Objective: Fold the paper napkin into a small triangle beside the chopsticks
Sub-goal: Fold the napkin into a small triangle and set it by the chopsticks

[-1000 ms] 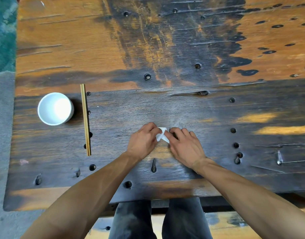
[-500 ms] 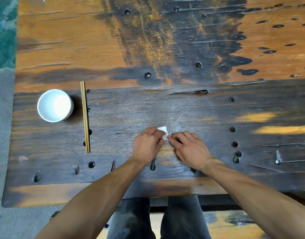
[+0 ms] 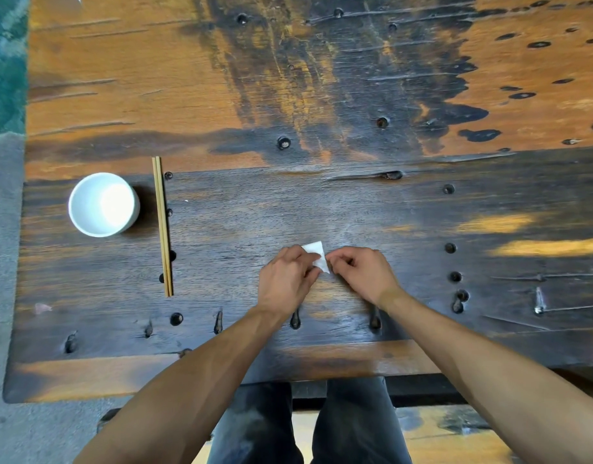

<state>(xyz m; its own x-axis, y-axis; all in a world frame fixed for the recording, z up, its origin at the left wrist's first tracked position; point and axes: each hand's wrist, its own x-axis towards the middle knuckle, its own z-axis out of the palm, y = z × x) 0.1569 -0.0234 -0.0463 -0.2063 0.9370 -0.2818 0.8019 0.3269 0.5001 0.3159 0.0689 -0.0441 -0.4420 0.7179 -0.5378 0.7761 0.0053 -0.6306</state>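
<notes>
White paper napkin (image 3: 316,256), light, limp and easily torn, is pinched at centre frame by both hands, left (image 3: 286,283) and right (image 3: 362,274); grip its corners.

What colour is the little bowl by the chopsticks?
The bowl is plain white, seen in the head view.

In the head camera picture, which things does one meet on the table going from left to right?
Round white ceramic bowl → pair of thin wooden chopsticks → left hand → small folded white paper napkin → right hand.
</notes>
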